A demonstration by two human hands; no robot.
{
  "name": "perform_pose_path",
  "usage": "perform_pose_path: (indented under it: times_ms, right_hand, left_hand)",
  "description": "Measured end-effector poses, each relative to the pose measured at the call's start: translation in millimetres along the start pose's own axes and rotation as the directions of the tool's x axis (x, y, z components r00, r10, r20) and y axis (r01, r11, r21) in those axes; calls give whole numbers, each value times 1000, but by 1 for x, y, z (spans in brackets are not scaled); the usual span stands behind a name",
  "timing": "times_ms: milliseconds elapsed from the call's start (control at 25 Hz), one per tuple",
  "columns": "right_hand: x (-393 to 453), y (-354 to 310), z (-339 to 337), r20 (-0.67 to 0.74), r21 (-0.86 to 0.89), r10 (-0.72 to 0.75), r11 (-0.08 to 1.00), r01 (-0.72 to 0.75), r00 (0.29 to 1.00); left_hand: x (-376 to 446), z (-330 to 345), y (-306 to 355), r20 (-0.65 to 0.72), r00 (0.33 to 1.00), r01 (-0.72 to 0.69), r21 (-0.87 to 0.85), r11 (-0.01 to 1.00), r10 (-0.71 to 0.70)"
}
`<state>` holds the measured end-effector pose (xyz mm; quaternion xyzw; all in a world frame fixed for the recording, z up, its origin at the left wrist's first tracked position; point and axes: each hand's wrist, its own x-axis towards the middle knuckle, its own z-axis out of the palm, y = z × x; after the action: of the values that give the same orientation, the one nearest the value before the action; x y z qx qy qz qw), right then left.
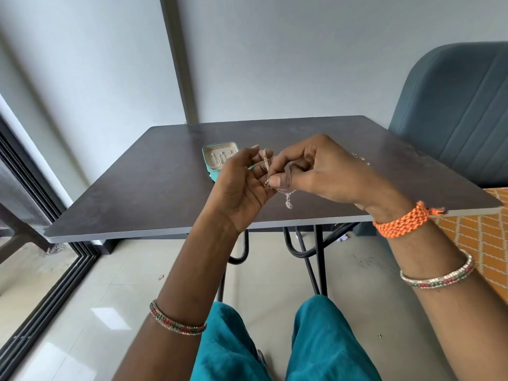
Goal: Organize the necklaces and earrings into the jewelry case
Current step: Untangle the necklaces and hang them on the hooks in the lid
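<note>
Necklace (287,198) chain is seen from the head view held up between both hands above the near half of the dark desk (137,204), its small pendant hanging just below the right thumb. The chain is pinched between thumb and forefinger of the right hand (316,171), whose other fingers are curled in over the palm. The left hand (242,185) is turned palm-up beside it, its fingers (254,152) curled loosely upward, with the thin chain looped over a fingertip and held there; how tightly it is gripped cannot be told. Behind the left hand, partly hidden by it, the teal jewelry case (217,158) is seen lying open on the desk, with a few pieces already laid on its pale lining. A small cluster of further jewelry (361,159) is visible on the desk beyond the right wrist, too small to be made out. An orange braided band (404,222) is worn at the right wrist, and beaded bangles on both forearms. A blue-grey chair (453,114) is set at the far right of the desk, an orange patterned cloth (478,243) lies at the right edge, and a dark sliding-door frame (41,284) runs along the left over the tiled floor.
</note>
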<state>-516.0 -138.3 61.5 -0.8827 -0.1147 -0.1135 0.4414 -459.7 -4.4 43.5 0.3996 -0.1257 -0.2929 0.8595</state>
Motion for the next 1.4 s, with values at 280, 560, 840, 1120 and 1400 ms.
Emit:
perform_pose_path:
  times_ms: [280,560,840,1120,1400]
  right_hand:
    - [5,1,-8,-230,-50,-79,996,70,970]
    - [2,11,-4,-212,251,153,963,-97,965]
    - [-1,21,2,157,674,278,671,-309,948]
    - [1,25,2,21,685,291,693,-226,957]
    - [3,27,10,-60,608,351,756,-245,935]
  left_hand:
    - [-10,9,1,99,994,17,202,979,-38]
    - [-13,5,0,-3,996,-82,186,979,84]
    - [-6,0,14,94,991,-119,223,967,100]
    - [7,-18,18,-3,954,-262,477,839,299]
    - [16,-32,0,-44,801,-270,863,426,597]
